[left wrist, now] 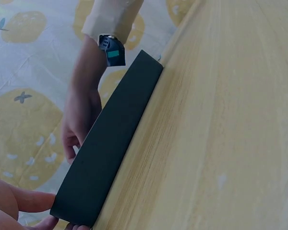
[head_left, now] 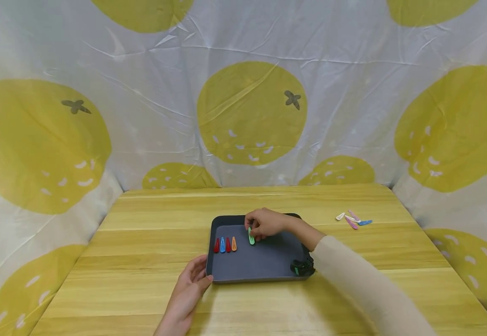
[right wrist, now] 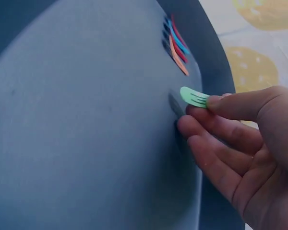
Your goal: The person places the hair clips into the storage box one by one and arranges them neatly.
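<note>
Lowering should be done level: the green snap hair clip (right wrist: 194,97) is pinched by the right hand (head_left: 264,223) over the tray (head_left: 256,266), whose left edge is gripped by the left hand (head_left: 189,285).

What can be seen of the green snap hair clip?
The green snap hair clip is slim and smooth, with a rounded wide end and narrow slots; its material is unclear. The right hand pinches its other end, holding it over the dark gray tray, right of four snap hair clips in a row.
</note>
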{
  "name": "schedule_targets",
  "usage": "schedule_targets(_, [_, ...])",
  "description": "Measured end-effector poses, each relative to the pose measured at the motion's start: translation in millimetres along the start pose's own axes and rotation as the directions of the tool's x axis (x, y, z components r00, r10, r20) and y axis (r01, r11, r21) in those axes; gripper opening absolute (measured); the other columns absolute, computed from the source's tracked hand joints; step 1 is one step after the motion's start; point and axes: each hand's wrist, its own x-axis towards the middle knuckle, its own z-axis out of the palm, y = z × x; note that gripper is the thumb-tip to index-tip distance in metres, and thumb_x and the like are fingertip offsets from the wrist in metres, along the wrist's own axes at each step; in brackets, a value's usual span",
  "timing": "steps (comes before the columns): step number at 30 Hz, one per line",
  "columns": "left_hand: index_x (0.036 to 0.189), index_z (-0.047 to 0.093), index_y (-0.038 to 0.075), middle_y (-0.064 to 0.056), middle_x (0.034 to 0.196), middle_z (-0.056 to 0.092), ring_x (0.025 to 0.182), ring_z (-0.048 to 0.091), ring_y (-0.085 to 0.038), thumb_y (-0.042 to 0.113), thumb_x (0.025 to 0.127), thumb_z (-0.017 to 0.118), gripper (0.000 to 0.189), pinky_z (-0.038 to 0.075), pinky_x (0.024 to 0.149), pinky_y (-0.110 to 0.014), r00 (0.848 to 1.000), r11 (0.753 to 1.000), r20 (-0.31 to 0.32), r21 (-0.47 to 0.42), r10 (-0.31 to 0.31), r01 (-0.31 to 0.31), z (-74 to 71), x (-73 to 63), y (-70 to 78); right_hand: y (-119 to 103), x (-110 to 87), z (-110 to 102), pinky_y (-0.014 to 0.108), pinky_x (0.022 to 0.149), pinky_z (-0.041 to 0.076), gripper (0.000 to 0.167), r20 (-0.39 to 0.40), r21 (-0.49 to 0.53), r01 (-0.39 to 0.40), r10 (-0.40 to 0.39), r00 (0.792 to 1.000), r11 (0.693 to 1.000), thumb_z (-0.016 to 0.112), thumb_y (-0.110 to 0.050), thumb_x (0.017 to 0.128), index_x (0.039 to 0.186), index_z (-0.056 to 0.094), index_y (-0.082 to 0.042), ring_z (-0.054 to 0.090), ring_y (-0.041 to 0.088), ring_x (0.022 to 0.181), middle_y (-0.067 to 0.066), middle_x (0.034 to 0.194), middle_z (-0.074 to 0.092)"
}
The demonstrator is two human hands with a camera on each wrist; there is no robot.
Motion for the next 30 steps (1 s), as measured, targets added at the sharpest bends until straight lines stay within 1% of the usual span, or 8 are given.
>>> schedule_targets(4, [0.154, 0.035, -0.005, -0.031, 0.155, 0.036, 0.141, 0.037, -0.044, -0.009, 0.097, 0.057, 0.061, 0.036, 0.114, -0.054, 1.0, 1.0, 0.0, 0.002, -0.006, 0.006, 0.2, -0.9, 0.2, -4, 7.7, 6, 0.027, 0.061, 0.052, 0.004, 0.023, -0.031, 0.014, -0.014, 1.0, 0.999, 0.062, -0.005, 0.102, 0.101, 0.063, -0.001, 0.067, 0.016, 0.069, 0.003, 0.08, 0.072])
schedule_targets(7, [0.154, 0.036, -0.005, -0.031, 0.155, 0.035, 0.141, 0.037, -0.044, -0.009, 0.097, 0.057, 0.061, 0.036, 0.114, -0.054, 1.0, 1.0, 0.0, 0.003, -0.007, 0.007, 0.3, -0.9, 0.1, -6, 12.8, 9, 0.026, 0.061, 0.048, 0.002, 0.021, -0.114, 0.028, -0.026, 0.999, 0.993, 0.065, -0.006, 0.101, 0.1, 0.065, -0.004, 0.061, 0.011, 0.066, -0.001, 0.078, 0.069])
schedule_targets(10, [0.154, 0.035, -0.005, -0.031, 0.155, 0.035, 0.141, 0.037, -0.044, -0.009, 0.097, 0.057, 0.061, 0.036, 0.114, -0.054, 1.0, 1.0, 0.002, 0.002, -0.003, 0.003, -0.1, -1.0, 0.2, -7, 17.1, 12, 0.025, 0.062, 0.044, 0.002, 0.029, -0.202, 0.033, -0.027, 0.999, 0.979, 0.068, -0.007, 0.099, 0.099, 0.067, -0.008, 0.054, 0.007, 0.064, -0.006, 0.077, 0.065])
schedule_targets(12, [0.154, 0.035, -0.005, -0.031, 0.155, 0.036, 0.141, 0.037, -0.044, -0.009, 0.097, 0.057, 0.061, 0.036, 0.114, -0.054, 1.0, 1.0, 0.004, 0.002, 0.003, -0.003, 0.0, -1.5, 0.4, -8, 19.4, 14, 0.024, 0.063, 0.043, 0.003, 0.036, -0.23, 0.029, -0.021, 0.999, 0.973, 0.069, -0.009, 0.098, 0.101, 0.068, -0.009, 0.052, 0.007, 0.064, -0.007, 0.077, 0.062])
schedule_targets(16, [0.153, 0.036, -0.006, -0.031, 0.155, 0.036, 0.141, 0.037, -0.043, -0.009, 0.097, 0.057, 0.06, 0.037, 0.113, -0.053, 1.0, 1.0, 0.006, 0.002, 0.009, -0.009, 0.1, -1.6, -0.2, -10, 21.9, 15, 0.025, 0.063, 0.043, 0.004, 0.036, -0.239, 0.022, -0.013, 0.999, 0.971, 0.07, -0.011, 0.098, 0.101, 0.068, -0.008, 0.052, 0.007, 0.065, -0.007, 0.077, 0.061])
schedule_targets(22, [0.153, 0.036, -0.005, -0.03, 0.155, 0.036, 0.14, 0.037, -0.042, -0.009, 0.097, 0.057, 0.06, 0.037, 0.113, -0.053, 1.0, 1.0, 0.004, 0.002, 0.005, -0.005, -0.3, -1.4, -0.4, -11, 25.9, 17, 0.025, 0.064, 0.044, 0.005, 0.02, -0.256, 0.009, -0.004, 1.0, 0.967, 0.072, -0.013, 0.098, 0.098, 0.067, -0.011, 0.053, 0.008, 0.066, -0.007, 0.078, 0.061])
schedule_targets(30, [0.153, 0.035, -0.006, -0.031, 0.154, 0.036, 0.14, 0.038, -0.042, -0.01, 0.097, 0.057, 0.06, 0.039, 0.111, -0.051, 1.0, 1.0, 0.014, -0.017, 0.007, -0.007, 0.6, -1.8, 1.0, -16, 30.4, 20, 0.025, 0.062, 0.043, 0.008, 0.026, -0.288, 0.018, -0.011, 1.0, 0.957, 0.074, -0.016, 0.097, 0.098, 0.066, -0.014, 0.052, 0.008, 0.064, -0.008, 0.076, 0.06])
